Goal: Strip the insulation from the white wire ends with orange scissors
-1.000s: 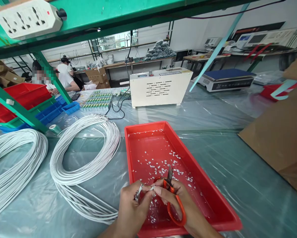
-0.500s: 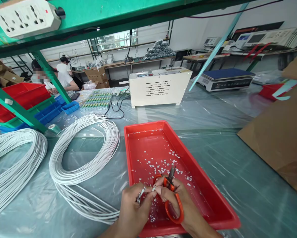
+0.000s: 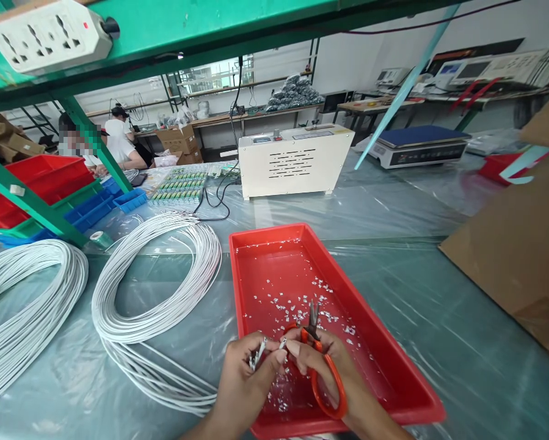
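Observation:
My left hand (image 3: 249, 379) is closed on white cable ends (image 3: 258, 354), which stick up between thumb and fingers. One white tip shows where both hands meet. My right hand (image 3: 322, 363) holds scissors (image 3: 333, 391) with orange handles, their dark blades (image 3: 313, 316) pointing up and slightly apart. Its thumb and forefinger pinch close to the cable tip. Both hands are over the near part of a red tray (image 3: 370, 324), whose floor is strewn with small white and silvery scraps (image 3: 297, 305). A coil of white cable (image 3: 159, 327) lies left of the tray, its strands running toward my left hand.
Another white cable coil (image 3: 31, 318) lies far left. Behind the tray stands a cream machine (image 3: 295, 165), with a blue-topped scale (image 3: 418, 146) to its right. Brown cardboard (image 3: 512, 244) stands at right. A green shelf beam (image 3: 210, 27) crosses overhead. People sit at the back left.
The scissors have turned in my right hand, the blades now more upright and the handle loop further right. My left hand's fingers have shifted slightly on the cable ends.

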A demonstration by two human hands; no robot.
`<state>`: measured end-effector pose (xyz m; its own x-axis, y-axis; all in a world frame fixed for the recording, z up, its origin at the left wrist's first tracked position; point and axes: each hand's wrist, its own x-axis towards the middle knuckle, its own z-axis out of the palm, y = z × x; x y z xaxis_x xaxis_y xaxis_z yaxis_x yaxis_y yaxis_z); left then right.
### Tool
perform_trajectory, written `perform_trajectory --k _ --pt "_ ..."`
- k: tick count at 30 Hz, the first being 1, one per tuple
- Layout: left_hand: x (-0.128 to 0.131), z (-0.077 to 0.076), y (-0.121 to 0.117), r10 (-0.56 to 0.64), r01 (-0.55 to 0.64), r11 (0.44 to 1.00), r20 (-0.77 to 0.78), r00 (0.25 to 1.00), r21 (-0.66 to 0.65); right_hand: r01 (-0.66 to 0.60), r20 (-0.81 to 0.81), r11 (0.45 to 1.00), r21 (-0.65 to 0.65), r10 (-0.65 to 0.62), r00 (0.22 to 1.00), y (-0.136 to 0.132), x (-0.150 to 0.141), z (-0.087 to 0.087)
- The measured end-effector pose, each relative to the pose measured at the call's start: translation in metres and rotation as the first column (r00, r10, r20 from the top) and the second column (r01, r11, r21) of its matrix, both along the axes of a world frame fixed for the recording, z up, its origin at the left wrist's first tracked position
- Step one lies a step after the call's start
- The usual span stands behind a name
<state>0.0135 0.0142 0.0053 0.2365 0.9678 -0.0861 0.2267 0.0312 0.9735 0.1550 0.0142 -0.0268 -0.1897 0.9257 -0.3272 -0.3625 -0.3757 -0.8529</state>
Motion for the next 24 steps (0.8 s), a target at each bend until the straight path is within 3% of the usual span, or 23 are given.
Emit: perform_trajectory --k 12,16,20,24 --pt "0.001 -0.005 -0.005 0.049 -0.006 0.965 -0.159 0.986 0.261 0.035 0.072 0.999 0.015 -0.036 0.997 0.002 0.001 0.016" --pt "0.002 -0.004 -0.005 0.000 0.028 0.980 -0.140 0.990 0.199 0.054 0.048 0.999 -0.008 -0.053 0.997 0.004 -0.002 0.020" --pt "0.002 0.001 -0.003 -0.056 0.058 0.997 -0.044 0.997 0.049 0.047 0.015 0.999 -0.024 -0.047 0.999 0.005 -0.003 0.021" --pt "0.001 0.004 0.000 -0.048 0.050 0.998 0.031 0.998 -0.034 0.054 0.028 0.999 -0.010 -0.054 0.998 0.003 0.000 0.016"
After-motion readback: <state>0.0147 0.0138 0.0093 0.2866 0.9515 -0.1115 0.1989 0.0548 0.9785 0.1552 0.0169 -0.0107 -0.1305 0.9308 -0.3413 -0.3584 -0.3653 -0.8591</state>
